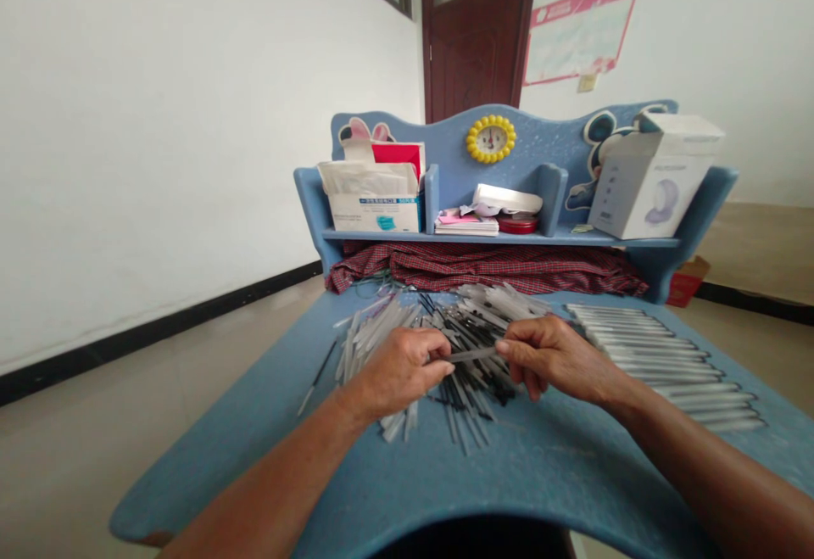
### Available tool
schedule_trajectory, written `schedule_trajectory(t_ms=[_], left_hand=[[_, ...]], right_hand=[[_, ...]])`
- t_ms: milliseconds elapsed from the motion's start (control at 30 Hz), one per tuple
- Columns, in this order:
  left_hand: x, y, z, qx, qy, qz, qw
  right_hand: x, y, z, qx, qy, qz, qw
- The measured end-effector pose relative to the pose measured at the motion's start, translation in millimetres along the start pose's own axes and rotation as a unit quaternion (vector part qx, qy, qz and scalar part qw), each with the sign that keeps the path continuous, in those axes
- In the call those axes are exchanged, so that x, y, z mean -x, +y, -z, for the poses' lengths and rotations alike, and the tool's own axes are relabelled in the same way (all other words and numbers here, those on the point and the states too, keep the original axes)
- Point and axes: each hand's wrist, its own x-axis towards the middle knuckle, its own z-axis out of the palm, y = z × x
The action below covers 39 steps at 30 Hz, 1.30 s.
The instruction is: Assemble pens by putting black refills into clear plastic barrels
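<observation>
My left hand (400, 368) pinches one end of a slim, translucent plastic sleeve (472, 355). At the other end, the fingers of my right hand (552, 357) are closed on it, so it spans the gap between my hands, nearly level. Whether anything is inside the sleeve is too blurred to tell. Beneath and behind my hands lies a loose heap of thin black sticks (467, 394). More translucent sleeves (365, 338) are piled left of the heap, partly behind my left hand, and others (502, 298) lie at the back.
To the right, several filled-looking sleeves (661, 355) lie side by side on the blue desk (254, 457). A single black stick (318, 377) lies at the left. Folded checked cloth (483, 266) runs under a shelf holding a mask box (375, 211) and a white carton (652, 181).
</observation>
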Motion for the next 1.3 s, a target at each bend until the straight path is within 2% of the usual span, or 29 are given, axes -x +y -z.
schedule_trajectory(t_ms=[67, 133, 267, 367, 633, 767, 900, 1000, 1100, 1300], left_hand=[[0, -1, -0.8, -0.014, 0.019, -0.017, 1.0], [1, 0, -2.0, 0.006, 0.03, -0.004, 1.0], [2, 5, -5.4, 0.124, 0.023, 0.066, 0.99], [2, 10, -7.1, 0.199, 0.014, 0.088, 0.976], [5, 14, -8.2, 0.258, -0.019, 0.076, 0.963], [5, 16, -3.4, 0.262, -0.05, 0.075, 0.961], [5, 9, 12.1, 0.205, -0.102, 0.068, 0.971], [7, -1, 23.6, 0.113, -0.169, 0.074, 0.976], [11, -6, 29.0, 0.035, -0.232, 0.053, 0.971], [16, 7, 32.4, -0.108, -0.255, 0.001, 0.961]], right_hand=[[0, -1, -1, -0.019, 0.006, -0.004, 1.0], [1, -2, -2, -0.056, 0.013, -0.005, 0.998], [2, -5, -6, -0.175, 0.016, 0.016, 0.984], [2, -5, -11, -0.229, -0.001, 0.05, 0.972], [-2, 1, -34, -0.194, 0.024, 0.03, 0.98], [0, -2, -36, -0.197, 0.038, 0.026, 0.979], [1, -5, -31, -0.214, 0.07, 0.028, 0.974], [1, -5, -28, -0.232, 0.083, 0.026, 0.969], [1, -4, -27, -0.241, 0.079, 0.03, 0.967], [1, -4, -27, -0.258, 0.074, 0.034, 0.963]])
